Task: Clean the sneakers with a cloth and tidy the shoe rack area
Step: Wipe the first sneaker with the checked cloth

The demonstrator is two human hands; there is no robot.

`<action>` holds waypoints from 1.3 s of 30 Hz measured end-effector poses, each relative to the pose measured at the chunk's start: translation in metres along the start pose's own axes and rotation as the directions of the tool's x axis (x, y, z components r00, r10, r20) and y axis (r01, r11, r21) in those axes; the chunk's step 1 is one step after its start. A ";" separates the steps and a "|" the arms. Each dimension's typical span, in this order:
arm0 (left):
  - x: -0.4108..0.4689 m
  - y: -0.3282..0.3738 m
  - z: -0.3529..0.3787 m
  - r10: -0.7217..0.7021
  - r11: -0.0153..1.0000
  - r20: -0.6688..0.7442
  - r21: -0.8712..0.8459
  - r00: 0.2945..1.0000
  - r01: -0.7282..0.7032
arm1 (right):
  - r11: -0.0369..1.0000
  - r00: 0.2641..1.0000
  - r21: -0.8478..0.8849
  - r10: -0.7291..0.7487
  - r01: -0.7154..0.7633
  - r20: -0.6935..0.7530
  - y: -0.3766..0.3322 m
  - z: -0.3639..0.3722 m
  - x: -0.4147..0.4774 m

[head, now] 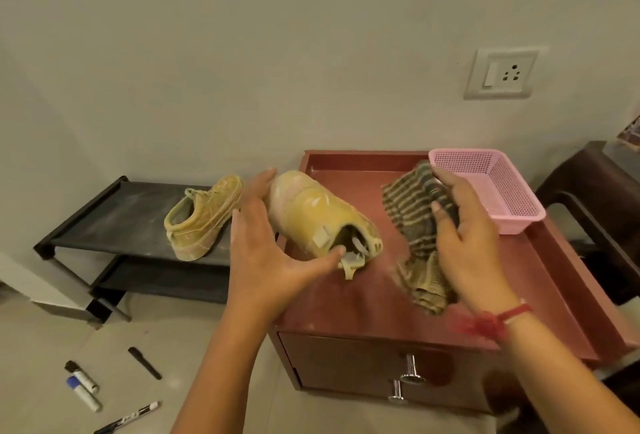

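Between the two hands, a yellow sneaker (320,215) is lying on its side on the red cabinet top (363,302), toe pointing away, dust streaking its upper. The left hand (266,243) is cupping it, fingers spread, thumb pressing at the collar: a loose hold, not a clamp. The right hand (465,229) is closing on the striped cloth (412,222), its tail hanging below the palm. Judgement: hard wiping could be rolling the shoe off the near edge. Left of the left hand, the second sneaker (202,219) is sitting on the black rack (114,222). Beyond the right hand, a pink basket (498,191) is resting. Below, markers (83,387) are littering the floor, a slipping risk.
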State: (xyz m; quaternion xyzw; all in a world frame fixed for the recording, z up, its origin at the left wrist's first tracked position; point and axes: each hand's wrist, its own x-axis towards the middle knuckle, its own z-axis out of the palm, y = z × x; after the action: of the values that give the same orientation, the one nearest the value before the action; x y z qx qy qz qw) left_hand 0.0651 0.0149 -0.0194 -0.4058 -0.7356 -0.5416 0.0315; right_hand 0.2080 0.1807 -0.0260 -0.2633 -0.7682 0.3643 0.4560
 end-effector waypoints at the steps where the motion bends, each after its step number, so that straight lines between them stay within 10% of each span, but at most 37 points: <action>1: 0.000 0.000 0.001 0.048 0.999 0.018 0.022 0.999 -0.048 | 0.993 0.995 -0.061 -0.101 0.101 0.014 -0.012 -0.008 0.000; 9: -0.003 -0.005 0.007 0.202 0.979 0.064 0.026 0.977 -0.204 | 0.785 0.763 -0.205 -0.446 0.585 0.468 -0.059 0.017 -0.028; 13: -0.002 -0.002 0.011 0.248 0.967 0.071 0.036 0.966 -0.251 | 0.880 0.882 -0.254 -0.298 0.402 0.365 -0.054 0.012 -0.009; 17: -0.003 0.002 0.013 0.259 0.965 0.080 0.007 0.962 -0.261 | 0.725 0.778 -0.330 -0.450 0.604 0.438 -0.067 0.021 -0.026; 21: -0.003 0.000 0.013 0.266 0.964 0.062 0.008 0.962 -0.267 | 0.850 0.878 -0.288 -0.342 0.441 0.334 -0.062 0.022 -0.009; 39: -0.006 -0.013 0.006 0.249 0.968 0.028 0.038 0.968 -0.250 | 0.933 0.881 0.024 -0.347 0.359 0.322 -0.048 0.034 -0.043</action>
State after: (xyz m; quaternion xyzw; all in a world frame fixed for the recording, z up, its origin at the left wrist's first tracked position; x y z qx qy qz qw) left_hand 0.0628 0.0155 -0.0347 -0.5004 -0.6899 -0.5136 0.0992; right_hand 0.1934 0.1092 -0.0206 -0.0644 -0.8734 0.2992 0.3789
